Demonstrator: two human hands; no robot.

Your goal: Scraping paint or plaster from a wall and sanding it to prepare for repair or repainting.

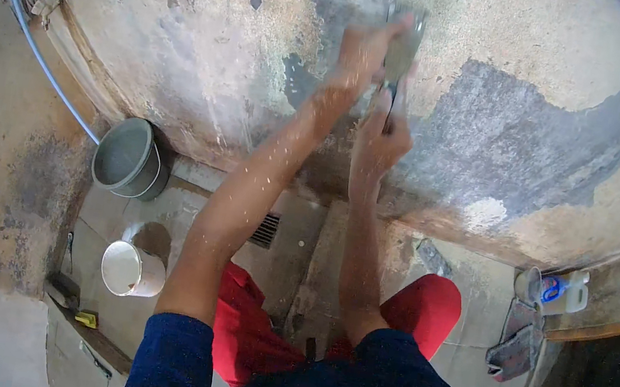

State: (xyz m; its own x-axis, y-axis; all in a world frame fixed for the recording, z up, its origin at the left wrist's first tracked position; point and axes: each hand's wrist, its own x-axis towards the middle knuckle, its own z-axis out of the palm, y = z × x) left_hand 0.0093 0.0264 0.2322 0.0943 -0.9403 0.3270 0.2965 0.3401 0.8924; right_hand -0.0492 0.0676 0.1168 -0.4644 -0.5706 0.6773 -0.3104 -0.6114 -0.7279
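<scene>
Against the patchy, peeling wall [511, 135], my left hand [362, 57] is closed on a flat metal scraper blade [402, 51], its thumb near the top edge. Just below it, my right hand [383, 136] grips the scraper's lower end, its fingers wrapped round what looks like a dark handle. Both hands are slightly blurred, and the blade's edge is hard to make out. My left forearm is speckled with white flecks.
A grey bucket [138, 160] with a blue hose [59, 76] and a white pail [133, 270] stand left. A floor drain [265, 228] lies between my arms and the bucket. Right are a grey cloth [511, 352], a plastic jug [575, 296] and a small container [527, 282].
</scene>
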